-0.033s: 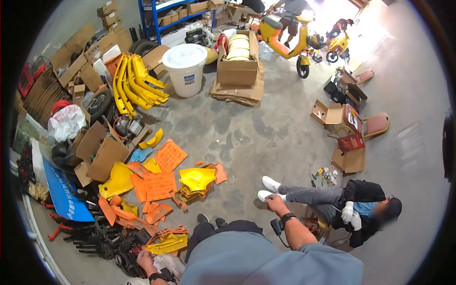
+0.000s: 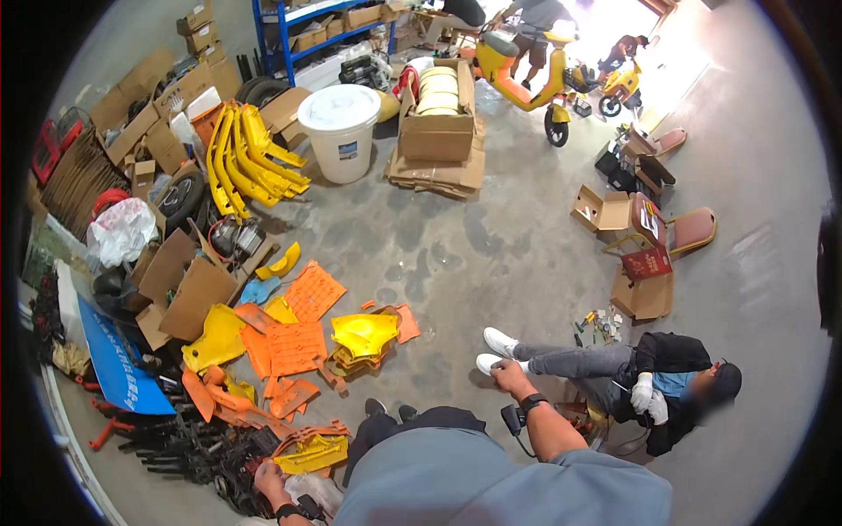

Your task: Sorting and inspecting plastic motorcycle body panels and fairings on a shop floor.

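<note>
My left hand (image 2: 269, 481) hangs low beside a yellow plastic part (image 2: 312, 453) and a pale plastic bag (image 2: 314, 491). Its fingers point down and are partly hidden, so I cannot see whether it holds anything. My right hand (image 2: 510, 379) is held out in front of my body, fingers curled in, with no object showing in it. In the picture it lies just below a seated person's white shoes (image 2: 500, 342); contact cannot be told. A yellow molded panel (image 2: 364, 335) rests on a stack of parts on the floor ahead.
Orange panels (image 2: 296, 346) and black metal parts (image 2: 197, 460) lie to the left. A seated person in white gloves (image 2: 645, 393) is at my right. Farther off stand a lidded white bucket (image 2: 340, 145), an open carton (image 2: 436, 138), a yellow scooter (image 2: 526, 83) and chairs (image 2: 691, 228).
</note>
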The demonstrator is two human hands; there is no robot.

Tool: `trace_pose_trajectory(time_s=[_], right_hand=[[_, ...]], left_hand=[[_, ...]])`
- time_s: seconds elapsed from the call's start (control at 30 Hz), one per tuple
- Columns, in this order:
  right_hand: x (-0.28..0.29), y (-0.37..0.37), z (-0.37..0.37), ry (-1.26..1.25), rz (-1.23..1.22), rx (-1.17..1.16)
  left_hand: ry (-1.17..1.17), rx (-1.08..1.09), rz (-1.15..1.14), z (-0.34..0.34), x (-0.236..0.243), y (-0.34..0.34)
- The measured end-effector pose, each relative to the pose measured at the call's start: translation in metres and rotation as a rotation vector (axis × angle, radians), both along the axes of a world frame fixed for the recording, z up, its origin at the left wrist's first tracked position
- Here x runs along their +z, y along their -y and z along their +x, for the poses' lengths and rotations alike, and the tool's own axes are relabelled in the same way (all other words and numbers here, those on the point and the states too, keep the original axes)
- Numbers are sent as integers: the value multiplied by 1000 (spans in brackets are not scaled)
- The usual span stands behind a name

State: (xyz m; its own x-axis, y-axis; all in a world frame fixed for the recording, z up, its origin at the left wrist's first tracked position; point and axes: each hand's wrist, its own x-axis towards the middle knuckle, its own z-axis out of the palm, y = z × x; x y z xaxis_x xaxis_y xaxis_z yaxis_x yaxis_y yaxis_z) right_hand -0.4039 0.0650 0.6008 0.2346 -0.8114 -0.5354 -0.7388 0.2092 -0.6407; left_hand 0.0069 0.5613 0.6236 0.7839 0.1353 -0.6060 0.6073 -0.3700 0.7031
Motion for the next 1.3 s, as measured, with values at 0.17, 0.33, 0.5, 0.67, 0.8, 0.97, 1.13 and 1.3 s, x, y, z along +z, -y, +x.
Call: trace_pose_trajectory(time_s=[0.17,0.33,0.5,0.67,0.8,0.97,1.13,1.3], right_hand=[[9,22,21,-78,-149,39],[15,52,34,26,-94,-104],[15,106,41,-10,7,-196],[-3,216,54,63,31,-182],[-21,327,45,37,-2,-55],[-41,445,20,80,103,-127],[-34,513,10,-6,61,-110],[-33,545,40,-97,16,73]], left_hand=[[-2,-9,89,45,9,53],[35,-19,46,79,14,95],[15,-39,55,97,20,151],[76,149,178,86,12,252],[18,109,246,64,20,342],[82,-139,86,66,35,447],[163,-120,136,88,19,509],[93,-98,168,96,-1,525]])
